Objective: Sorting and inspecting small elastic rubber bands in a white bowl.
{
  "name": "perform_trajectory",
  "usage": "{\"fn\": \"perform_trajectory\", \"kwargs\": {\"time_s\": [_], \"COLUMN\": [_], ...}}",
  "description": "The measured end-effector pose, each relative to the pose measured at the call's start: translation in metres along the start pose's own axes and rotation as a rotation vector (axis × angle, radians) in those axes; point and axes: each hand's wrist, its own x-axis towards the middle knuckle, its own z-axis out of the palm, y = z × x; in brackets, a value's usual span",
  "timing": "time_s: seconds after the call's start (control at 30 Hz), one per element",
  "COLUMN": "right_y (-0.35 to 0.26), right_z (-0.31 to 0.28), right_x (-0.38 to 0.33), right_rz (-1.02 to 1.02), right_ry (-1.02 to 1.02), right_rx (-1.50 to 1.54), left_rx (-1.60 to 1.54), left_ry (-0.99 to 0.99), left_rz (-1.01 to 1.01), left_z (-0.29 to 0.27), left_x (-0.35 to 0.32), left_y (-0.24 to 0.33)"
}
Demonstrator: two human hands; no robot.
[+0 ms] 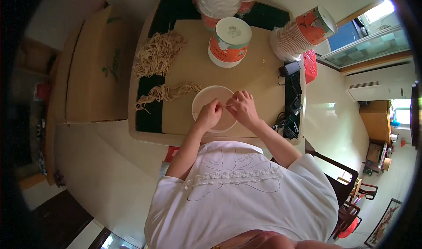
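While both hands, left hand (pixel 209 114) and right hand (pixel 241 109), pinched what seemed a thin noodle strand (pixel 228 106) over the pale bowl (pixel 200 100) at the worktop's (pixel 259 73) six o'clock edge, it could snap or fall outside the bowl if tugged.

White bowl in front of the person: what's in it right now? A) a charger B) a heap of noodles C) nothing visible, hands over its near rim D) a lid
C: the white bowl shows a bare inside, with the left hand and right hand meeting over its near side; the noodles lie on the table to the left.
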Motion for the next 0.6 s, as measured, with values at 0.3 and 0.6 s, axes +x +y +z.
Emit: {"fn": "perform_trajectory", "kwargs": {"time_s": [0.3,0.6], "right_y": [0.008,0.013], "right_z": [-0.004,0.000], "right_x": [0.002,-0.006], "right_rz": [-0.029,0.053], "right_ry": [-0.064,-0.116], "right_rx": [-0.011,0.007], "left_rx": [-0.054,-0.096], "left_ry": [0.135,0.270], "left_rz": [0.075,-0.026], "left_z": [-0.004,-0.005], "left_x": [-0.002,-0.004], "left_y": [-0.010,-0.040]}}
